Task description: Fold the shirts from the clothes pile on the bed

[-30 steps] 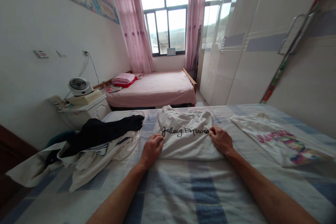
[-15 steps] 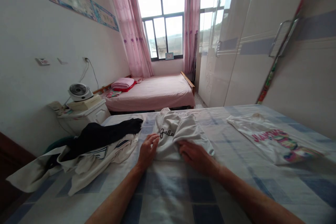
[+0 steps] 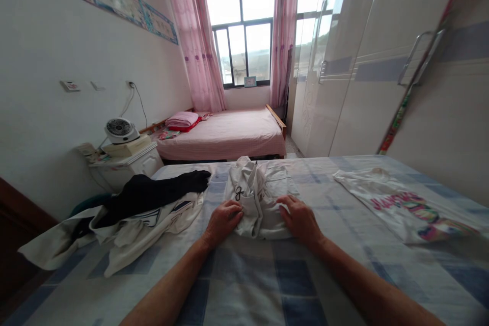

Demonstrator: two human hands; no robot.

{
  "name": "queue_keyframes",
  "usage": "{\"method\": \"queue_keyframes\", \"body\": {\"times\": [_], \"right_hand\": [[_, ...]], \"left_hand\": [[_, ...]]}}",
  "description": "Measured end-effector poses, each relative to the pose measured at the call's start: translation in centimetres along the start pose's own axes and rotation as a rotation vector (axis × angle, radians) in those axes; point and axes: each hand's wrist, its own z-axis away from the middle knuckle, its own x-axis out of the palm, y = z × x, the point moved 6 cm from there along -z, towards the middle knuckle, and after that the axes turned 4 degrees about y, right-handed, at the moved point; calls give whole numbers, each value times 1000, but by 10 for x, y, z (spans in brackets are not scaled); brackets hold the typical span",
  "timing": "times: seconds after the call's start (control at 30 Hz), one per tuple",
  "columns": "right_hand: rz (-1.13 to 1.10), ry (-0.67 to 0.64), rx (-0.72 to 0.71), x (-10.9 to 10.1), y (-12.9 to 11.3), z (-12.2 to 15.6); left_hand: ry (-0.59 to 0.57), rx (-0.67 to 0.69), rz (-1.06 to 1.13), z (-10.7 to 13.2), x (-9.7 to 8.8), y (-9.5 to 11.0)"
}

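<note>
A white shirt (image 3: 273, 214) with black lettering lies partly folded and creased on the bed in front of me. My left hand (image 3: 224, 220) is at its near left edge, fingers curled together with the thumb against the cloth, pinching it. On the right side of the shirt rests my right hand (image 3: 301, 220), fingers bent and thumb apart, touching the fabric without a visible grip. Part of the lettering is covered by a raised fold running down the shirt's middle.
Black clothing (image 3: 153, 191) lies over white garments (image 3: 153, 237) at the left. A white top with colourful print (image 3: 401, 201) is spread at the right. Beyond are a pink bed (image 3: 237, 135), a fan (image 3: 121, 130) on a cabinet (image 3: 132, 165), and a tall wardrobe (image 3: 355, 107).
The shirt's right part has been folded differently, with a ridge now over its middle hiding most of the lettering. My right hand has moved right; my left hand has shifted slightly nearer and right.
</note>
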Motion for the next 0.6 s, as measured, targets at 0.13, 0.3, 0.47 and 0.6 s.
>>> {"method": "queue_keyframes", "body": {"times": [0.13,0.3,0.47,0.6], "right_hand": [[54,-44,232,3,47,-6],[155,-107,145,4,53,-8],[278,-186,47,11,42,-10],[290,-194,68,16,45,-11]], "left_hand": [[18,-26,12,0,-2,-2],[56,-29,37,1,-4,-2],[61,-20,21,2,-1,-4],[130,-63,106,1,-5,-3]]}}
